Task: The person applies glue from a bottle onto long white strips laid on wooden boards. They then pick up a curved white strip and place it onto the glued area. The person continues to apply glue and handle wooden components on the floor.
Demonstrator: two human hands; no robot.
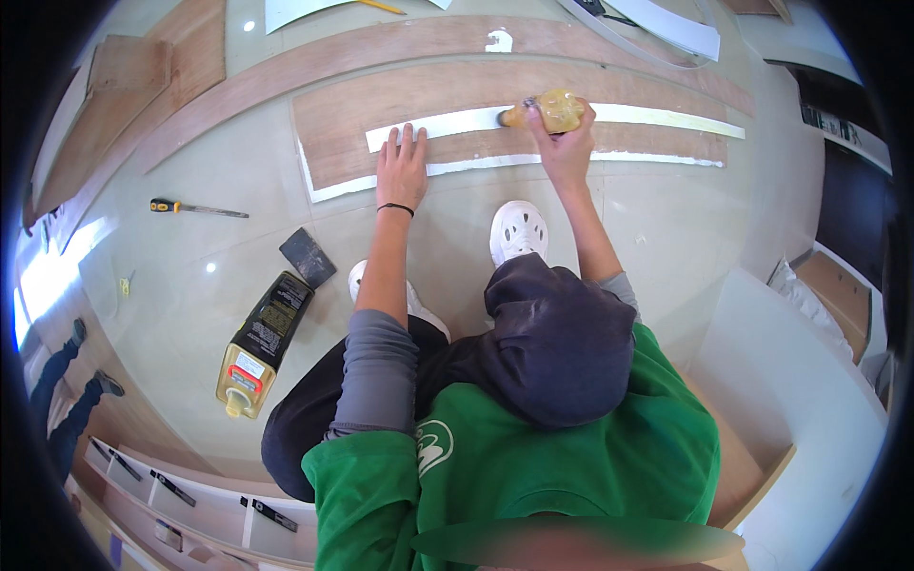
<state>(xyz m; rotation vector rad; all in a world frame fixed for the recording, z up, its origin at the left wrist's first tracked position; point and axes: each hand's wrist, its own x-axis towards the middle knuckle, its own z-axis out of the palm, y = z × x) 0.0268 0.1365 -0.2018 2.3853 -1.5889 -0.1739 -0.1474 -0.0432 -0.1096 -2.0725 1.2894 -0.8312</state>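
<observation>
My right hand (566, 150) grips a squeezable plastic bottle (560, 107) of yellowish liquid, tipped on its side. Its dark tip points left and meets a long white strip (457, 126). To the right of the bottle, the strip has a faint yellowish tint. Fingers extended, my left hand (404, 171) rests flat across the strip's left end. Beneath the strip lies a brown wooden board (333, 114) with a white front edge, flat on the floor.
A file-like tool with a yellow-black handle (166, 206), a dark flat block (307, 257) and a black-and-gold can (271, 328) lie at left. Another long board (381, 52) stretches behind. Cabinet drawers (200, 495) stand lower left, near another person's legs (59, 381).
</observation>
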